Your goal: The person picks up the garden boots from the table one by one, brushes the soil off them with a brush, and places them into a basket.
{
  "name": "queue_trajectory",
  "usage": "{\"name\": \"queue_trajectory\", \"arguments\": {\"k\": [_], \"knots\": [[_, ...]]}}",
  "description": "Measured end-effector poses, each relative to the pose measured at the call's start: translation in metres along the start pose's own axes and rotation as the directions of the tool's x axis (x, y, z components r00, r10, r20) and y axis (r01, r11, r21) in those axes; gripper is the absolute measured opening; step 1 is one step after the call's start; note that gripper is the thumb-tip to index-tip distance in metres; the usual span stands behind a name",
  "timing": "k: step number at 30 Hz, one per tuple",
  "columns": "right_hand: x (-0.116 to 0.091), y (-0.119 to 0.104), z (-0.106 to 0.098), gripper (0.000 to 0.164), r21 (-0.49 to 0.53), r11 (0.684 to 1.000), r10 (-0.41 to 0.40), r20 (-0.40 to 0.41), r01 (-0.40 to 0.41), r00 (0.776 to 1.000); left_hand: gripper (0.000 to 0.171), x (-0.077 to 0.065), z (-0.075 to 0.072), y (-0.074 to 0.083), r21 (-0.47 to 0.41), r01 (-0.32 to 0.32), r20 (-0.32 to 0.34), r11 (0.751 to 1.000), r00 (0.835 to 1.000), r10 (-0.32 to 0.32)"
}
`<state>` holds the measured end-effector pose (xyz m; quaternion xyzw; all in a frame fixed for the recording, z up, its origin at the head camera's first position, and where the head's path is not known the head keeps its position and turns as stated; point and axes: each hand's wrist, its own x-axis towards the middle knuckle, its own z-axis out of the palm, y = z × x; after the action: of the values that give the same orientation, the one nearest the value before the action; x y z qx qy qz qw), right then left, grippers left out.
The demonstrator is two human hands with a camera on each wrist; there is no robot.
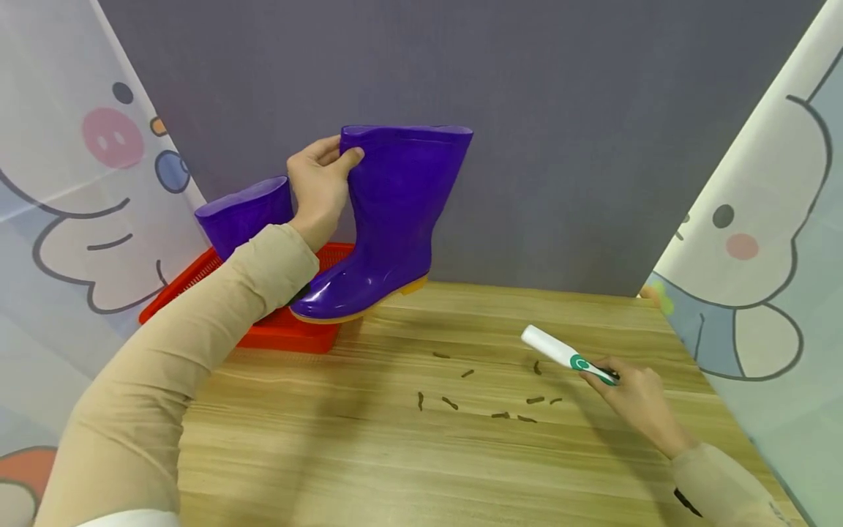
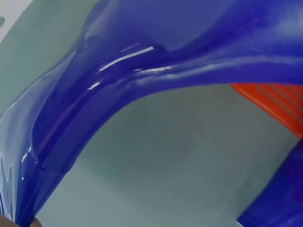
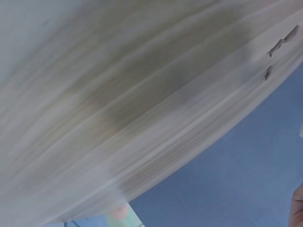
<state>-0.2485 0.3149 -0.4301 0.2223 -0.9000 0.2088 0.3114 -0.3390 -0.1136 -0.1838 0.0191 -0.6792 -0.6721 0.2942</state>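
My left hand (image 1: 323,176) pinches the top rim of a purple rain boot (image 1: 398,190), thumb outside and fingers behind. The boot hangs upright in the air, toe pointing left, its yellow sole above the table. In the left wrist view the glossy boot (image 2: 109,80) fills the top, with a bit of thumb at the lower left. At the right, my right hand (image 1: 635,395) grips a white cylindrical tool (image 1: 553,345) by its green-and-white handle, held above the table and slanting up to the left. Several small dark brown strips (image 1: 450,403) lie scattered on the table.
A red plastic basket (image 1: 290,340) stands at the back left, with a second purple boot (image 1: 246,212) in it, partly behind my left arm. The wood-grain table (image 1: 316,454) ends at a grey panel (image 1: 560,146). Cartoon-printed sheets (image 1: 737,293) hang on both sides.
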Motion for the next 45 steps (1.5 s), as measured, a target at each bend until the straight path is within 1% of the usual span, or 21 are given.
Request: {"name": "queue_trajectory", "arguments": {"k": [4, 9, 11, 13, 15, 17, 20, 24, 26, 28, 31, 35, 41, 45], "knots": [[-0.001, 0.003, 0.0, 0.025, -0.009, 1.0, 0.005, -0.01, -0.005, 1.0, 0.029, 0.013, -0.012, 0.0, -0.002, -0.009, -0.04, 1.0, 0.999, 0.009], [-0.002, 0.004, -0.004, 0.023, -0.011, 0.999, 0.043, 0.0, -0.043, 0.999, 0.025, 0.029, -0.027, -0.002, -0.05, -0.023, -0.108, 0.998, 0.994, 0.018], [-0.004, 0.004, -0.006, 0.022, -0.014, 0.998, 0.066, 0.012, -0.066, 0.998, 0.024, 0.034, -0.033, -0.004, -0.055, -0.023, -0.147, 0.998, 0.989, 0.014], [-0.006, 0.003, -0.008, 0.021, -0.018, 0.996, 0.092, 0.021, -0.092, 0.996, 0.023, 0.039, -0.039, -0.005, -0.042, -0.016, -0.185, 0.999, 0.983, 0.008], [-0.008, 0.003, -0.009, 0.021, -0.019, 0.995, 0.1, 0.021, -0.099, 0.995, 0.024, 0.045, -0.045, -0.007, -0.038, -0.004, -0.215, 0.999, 0.977, -0.004], [-0.01, 0.004, -0.01, 0.021, -0.016, 0.995, 0.097, 0.018, -0.096, 0.995, 0.024, 0.05, -0.051, -0.008, -0.056, 0.007, -0.241, 0.998, 0.97, -0.02], [-0.011, 0.005, -0.009, 0.022, -0.015, 0.997, 0.072, 0.006, -0.072, 0.997, 0.025, 0.057, -0.061, -0.011, -0.075, 0.015, -0.281, 0.997, 0.959, -0.036], [-0.01, 0.006, -0.011, 0.023, -0.027, 0.998, 0.059, -0.016, -0.059, 0.998, 0.025, 0.065, -0.072, -0.016, -0.058, 0.015, -0.323, 0.998, 0.946, -0.034], [-0.011, 0.007, -0.013, 0.023, -0.028, 0.997, 0.078, -0.016, -0.078, 0.997, 0.024, 0.068, -0.077, -0.019, -0.051, 0.015, -0.337, 0.999, 0.941, -0.031], [-0.011, 0.007, -0.016, 0.023, -0.025, 0.994, 0.106, -0.008, -0.106, 0.994, 0.023, 0.072, -0.082, -0.022, -0.057, 0.016, -0.349, 0.998, 0.936, -0.035], [-0.012, 0.007, -0.019, 0.023, -0.013, 0.987, 0.158, 0.016, -0.157, 0.987, 0.021, 0.076, -0.089, -0.027, -0.086, -0.002, -0.361, 0.996, 0.932, -0.03], [-0.013, 0.007, -0.022, 0.023, -0.011, 0.98, 0.2, 0.03, -0.2, 0.979, 0.02, 0.078, -0.097, -0.034, -0.107, -0.022, -0.379, 0.994, 0.925, -0.02], [-0.013, 0.009, -0.025, 0.024, -0.016, 0.965, 0.262, 0.048, -0.261, 0.964, 0.022, 0.079, -0.105, -0.048, -0.112, -0.011, -0.418, 0.994, 0.908, -0.037], [-0.015, 0.01, -0.028, 0.025, -0.018, 0.96, 0.28, 0.055, -0.28, 0.958, 0.023, 0.079, -0.108, -0.056, -0.121, 0.009, -0.43, 0.993, 0.901, -0.061]]}}
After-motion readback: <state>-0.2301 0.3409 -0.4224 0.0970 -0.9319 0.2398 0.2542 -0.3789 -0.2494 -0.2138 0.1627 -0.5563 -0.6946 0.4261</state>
